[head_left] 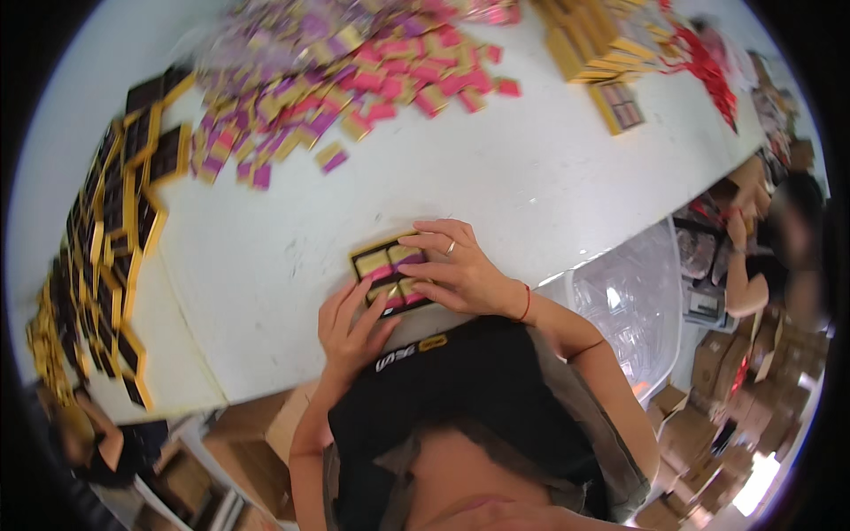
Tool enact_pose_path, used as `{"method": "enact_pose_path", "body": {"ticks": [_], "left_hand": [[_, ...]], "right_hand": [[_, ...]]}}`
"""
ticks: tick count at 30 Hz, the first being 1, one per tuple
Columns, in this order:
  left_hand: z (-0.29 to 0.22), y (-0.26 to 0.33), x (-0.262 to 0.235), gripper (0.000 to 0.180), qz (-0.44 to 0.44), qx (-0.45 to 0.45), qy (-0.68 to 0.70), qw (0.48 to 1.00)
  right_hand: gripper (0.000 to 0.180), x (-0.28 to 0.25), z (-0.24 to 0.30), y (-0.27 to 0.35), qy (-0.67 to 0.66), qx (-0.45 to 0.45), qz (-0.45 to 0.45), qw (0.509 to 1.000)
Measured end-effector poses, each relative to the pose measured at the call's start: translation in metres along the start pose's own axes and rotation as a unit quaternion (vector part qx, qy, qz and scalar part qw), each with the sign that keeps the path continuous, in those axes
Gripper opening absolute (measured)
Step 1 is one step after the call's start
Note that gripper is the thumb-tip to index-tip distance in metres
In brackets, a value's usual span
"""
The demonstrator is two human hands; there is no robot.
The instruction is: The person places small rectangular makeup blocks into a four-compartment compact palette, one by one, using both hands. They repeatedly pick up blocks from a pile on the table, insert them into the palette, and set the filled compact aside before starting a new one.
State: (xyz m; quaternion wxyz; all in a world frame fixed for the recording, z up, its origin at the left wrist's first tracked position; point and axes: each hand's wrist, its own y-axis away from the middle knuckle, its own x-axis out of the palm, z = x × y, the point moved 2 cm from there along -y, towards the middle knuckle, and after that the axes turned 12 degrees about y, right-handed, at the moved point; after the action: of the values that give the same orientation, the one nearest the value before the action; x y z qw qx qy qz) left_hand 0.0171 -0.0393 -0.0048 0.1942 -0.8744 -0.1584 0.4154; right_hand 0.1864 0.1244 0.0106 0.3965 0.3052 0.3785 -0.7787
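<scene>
A small black box with a yellow edge (356, 263) lies on the table close to my body. In its compartments sit several foil-wrapped pieces, among them a gold-and-pink one (373, 264). At the box's left and near side is my left hand (347, 326), its fingers apart and the tips on the box and a piece inside. My right hand (460, 273), a ring on one finger, reaches over the box's right side with spread fingers touching the pieces there. These fingers partly hide the right-hand pieces.
A big heap of pink, purple and gold wrapped pieces (390, 75) spreads across the far table. Stacked black-and-yellow boxes (115, 208) line the left; filled boxes (589, 40) and red ribbons (713, 75) lie far right. A clear plastic bin (624, 305) stands right; co-workers sit at both sides.
</scene>
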Motion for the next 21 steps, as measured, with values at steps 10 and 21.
{"method": "enact_pose_path", "body": {"ticks": [10, 21], "left_hand": [[0.021, 0.008, 0.006, 0.036, 0.070, 0.153, -0.077, 0.983], [0.029, 0.014, -0.003, 0.039, 0.059, -0.033, 0.083, 0.994]], "right_hand": [[0.026, -0.138, -0.103, 0.202, 0.369, 0.427, -0.510, 0.649], [0.121, -0.051, -0.145, 0.522, 0.206, 0.836, -0.132, 0.491]]}}
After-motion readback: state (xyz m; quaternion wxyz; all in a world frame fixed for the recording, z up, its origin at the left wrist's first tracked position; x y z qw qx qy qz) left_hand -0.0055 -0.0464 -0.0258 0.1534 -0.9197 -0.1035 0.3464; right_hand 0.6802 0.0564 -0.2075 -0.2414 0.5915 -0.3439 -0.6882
